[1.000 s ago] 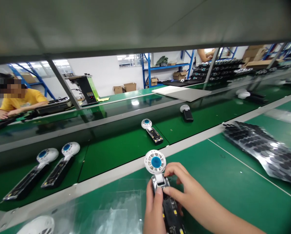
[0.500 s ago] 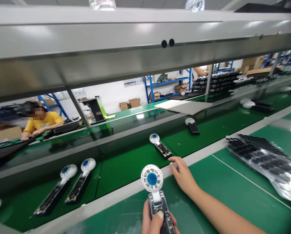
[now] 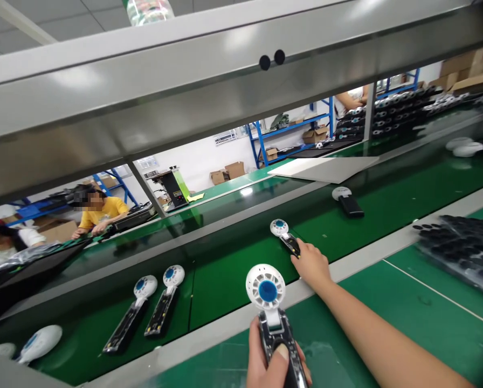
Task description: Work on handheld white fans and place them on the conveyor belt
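My left hand [image 3: 270, 360] grips the dark handle of a small hand-held fan [image 3: 266, 289] with a white round head and blue centre, held upright near the bottom edge. My right hand [image 3: 311, 265] reaches forward over the grey rail onto the green conveyor belt [image 3: 225, 269]. Its fingers are closed on the dark handle of another fan [image 3: 281, 229] lying on the belt.
Two more fans [image 3: 154, 302] lie side by side on the belt at left, another [image 3: 345, 198] further right. A sheet of black round pads [image 3: 463, 242] lies at right. A metal shelf beam [image 3: 185, 102] hangs overhead. Other people sit at far left [image 3: 99, 210].
My right hand left the held fan, stretched forward over the rail and closed on the fan lying on the belt. My view tilted upward.
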A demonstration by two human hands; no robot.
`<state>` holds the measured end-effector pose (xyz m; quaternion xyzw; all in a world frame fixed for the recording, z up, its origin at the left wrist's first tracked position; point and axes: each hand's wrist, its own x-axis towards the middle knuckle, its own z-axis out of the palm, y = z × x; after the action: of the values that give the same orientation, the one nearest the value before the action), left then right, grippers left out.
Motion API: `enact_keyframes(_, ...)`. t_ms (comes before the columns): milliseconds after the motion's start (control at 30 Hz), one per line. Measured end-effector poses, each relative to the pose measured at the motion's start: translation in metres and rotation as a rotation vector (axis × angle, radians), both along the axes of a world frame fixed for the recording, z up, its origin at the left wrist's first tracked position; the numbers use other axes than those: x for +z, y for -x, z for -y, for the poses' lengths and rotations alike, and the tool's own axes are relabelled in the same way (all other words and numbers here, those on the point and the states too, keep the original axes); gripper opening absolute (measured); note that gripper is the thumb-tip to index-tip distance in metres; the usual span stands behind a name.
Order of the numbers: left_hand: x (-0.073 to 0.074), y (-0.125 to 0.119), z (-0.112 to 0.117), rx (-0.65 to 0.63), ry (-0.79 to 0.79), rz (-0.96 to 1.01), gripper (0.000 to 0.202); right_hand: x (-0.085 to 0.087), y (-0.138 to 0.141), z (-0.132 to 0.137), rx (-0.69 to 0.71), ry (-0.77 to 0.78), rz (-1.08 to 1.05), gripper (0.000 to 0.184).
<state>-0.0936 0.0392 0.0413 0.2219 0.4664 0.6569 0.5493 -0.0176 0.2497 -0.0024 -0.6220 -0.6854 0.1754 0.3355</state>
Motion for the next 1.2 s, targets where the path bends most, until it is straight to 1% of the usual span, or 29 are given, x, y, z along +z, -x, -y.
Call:
enact_keyframes(67,0.005,0.011,-0.022,-0.001,0.026,-0.092,0.064,0.0,-0.004,-0.003,0.004,0.002,-0.053,0.03)
enact_keyframes(133,0.015,0.027,-0.052,0.023,0.043,-0.152,0.055,0.002,-0.009,-0.001,0.02,-0.013,-0.13,0.03)
enact_keyframes(167,0.021,0.036,-0.067,0.038,0.044,-0.17,0.055,0.003,-0.011,0.002,0.026,-0.027,-0.174,0.031)
enact_keyframes(233,0.033,0.051,-0.094,0.083,0.034,-0.213,0.062,0.007,-0.015,0.013,0.033,-0.064,-0.26,0.034)
enact_keyframes(300,0.041,0.054,-0.11,0.128,-0.001,-0.268,0.058,0.013,-0.018,0.031,0.048,-0.105,-0.331,0.041)
enact_keyframes(367,0.044,0.042,-0.113,0.107,-0.039,-0.285,0.047,0.018,-0.021,0.055,0.093,-0.139,-0.373,0.048)
enact_keyframes(400,0.044,0.031,-0.11,0.062,-0.053,-0.267,0.043,0.022,-0.024,0.069,0.128,-0.149,-0.383,0.05)
enact_keyframes(467,0.041,0.006,-0.097,-0.04,-0.081,-0.191,0.044,0.029,-0.031,0.099,0.202,-0.152,-0.382,0.05)
enact_keyframes(500,0.039,-0.006,-0.089,-0.072,-0.096,-0.147,0.046,0.033,-0.037,0.115,0.249,-0.146,-0.373,0.049)
enact_keyframes(567,0.035,-0.023,-0.072,-0.089,-0.121,-0.075,0.045,0.041,-0.053,0.146,0.37,-0.121,-0.339,0.051)
enact_keyframes(633,0.029,-0.029,-0.054,-0.089,-0.109,-0.032,0.049,0.048,-0.074,0.174,0.504,-0.082,-0.25,0.048)
enact_keyframes(700,0.022,-0.029,-0.035,-0.103,-0.057,-0.005,0.052,0.053,-0.096,0.197,0.63,0.005,-0.115,0.034)
enact_keyframes(767,0.015,-0.029,-0.015,-0.103,0.02,0.015,0.048,0.056,-0.115,0.214,0.743,0.13,0.028,0.02)
enact_keyframes(833,0.009,-0.031,0.005,-0.1,0.102,0.036,0.046,0.056,-0.128,0.226,0.849,0.224,0.127,0.02)
enact_keyframes(867,0.006,-0.033,0.014,-0.106,0.132,0.047,0.047,0.056,-0.131,0.231,0.876,0.241,0.157,0.023)
enact_keyframes(967,-0.002,-0.038,0.029,-0.113,0.139,0.055,0.058,0.057,-0.132,0.24,0.878,0.261,0.232,0.03)
enact_keyframes(1100,-0.014,-0.037,0.032,-0.097,0.098,-0.01,0.073,0.062,-0.12,0.24,0.841,0.376,0.384,0.032)
enact_keyframes(1200,-0.021,-0.035,0.03,-0.094,0.105,-0.065,0.077,0.067,-0.115,0.238,0.808,0.429,0.367,0.034)
